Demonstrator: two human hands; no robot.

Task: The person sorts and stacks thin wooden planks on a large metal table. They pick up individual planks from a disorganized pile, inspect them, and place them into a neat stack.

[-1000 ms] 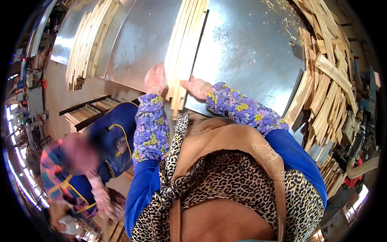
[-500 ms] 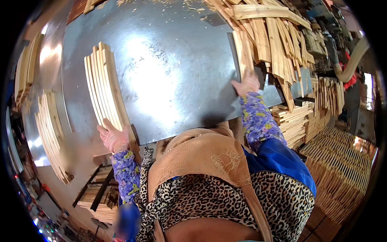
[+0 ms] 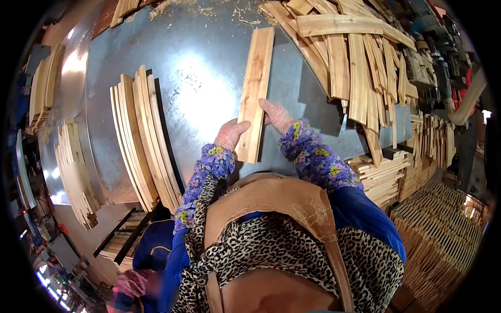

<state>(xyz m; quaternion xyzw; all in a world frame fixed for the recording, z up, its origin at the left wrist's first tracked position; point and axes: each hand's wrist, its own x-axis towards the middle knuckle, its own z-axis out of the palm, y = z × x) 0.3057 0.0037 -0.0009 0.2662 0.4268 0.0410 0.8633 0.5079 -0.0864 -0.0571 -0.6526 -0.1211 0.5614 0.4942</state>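
A single wooden board (image 3: pixel 255 86) is held up over the metal tabletop (image 3: pixel 201 62), its broad face toward me and its far end pointing away. My left hand (image 3: pixel 233 134) grips the left edge near its lower end, thumb lying on the face. On the opposite edge, slightly farther up, my right hand (image 3: pixel 276 115) holds it with the thumb on top. The fingers of both hands are hidden behind the board. To the left, a row of narrow boards (image 3: pixel 141 141) stands on edge on the metal, with a gap between two groups.
A loose heap of boards (image 3: pixel 355 78) covers the table's far right. More boards (image 3: pixel 73 172) are stacked at the left, beside a blurred round shape. Stacked slats (image 3: pixel 438 229) stand low on the right. Shavings (image 3: pixel 182 9) lie along the far edge.
My right hand has brought the board from the right side to the middle. My left hand has left the row of boards and taken hold of this board too. The row now shows a gap.
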